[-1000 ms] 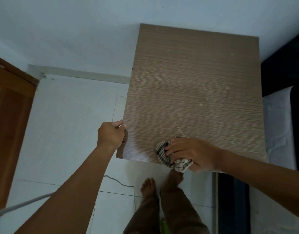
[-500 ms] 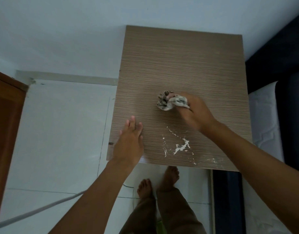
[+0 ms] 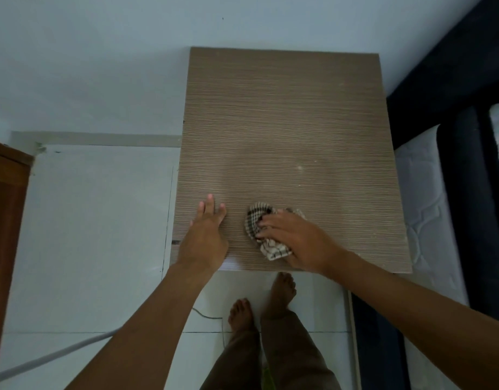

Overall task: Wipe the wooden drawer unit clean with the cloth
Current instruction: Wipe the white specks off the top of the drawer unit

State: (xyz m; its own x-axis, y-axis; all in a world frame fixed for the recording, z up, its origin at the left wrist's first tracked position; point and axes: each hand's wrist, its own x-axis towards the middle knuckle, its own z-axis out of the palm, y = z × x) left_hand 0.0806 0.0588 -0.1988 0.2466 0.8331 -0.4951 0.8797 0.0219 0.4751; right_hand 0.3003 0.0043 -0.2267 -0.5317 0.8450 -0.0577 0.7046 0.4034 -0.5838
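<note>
My right hand (image 3: 296,242) grips bunched cloth (image 3: 266,232), back near front edge — white smear gone; left hand (image 3: 204,237) flat, holding nothing, on drawer unit (image 3: 284,122) top.

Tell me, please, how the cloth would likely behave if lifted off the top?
The cloth is bunched under the right hand, so it is probably floppy and would drape. It looks thin, so likely light. A free corner sticks out near the unit's front edge and might dangle.

Cloth (image 3: 266,235) middle under right hand (image 3: 296,240)

Single head view, looking steeply down, close over drawer unit (image 3: 293,153)
</note>
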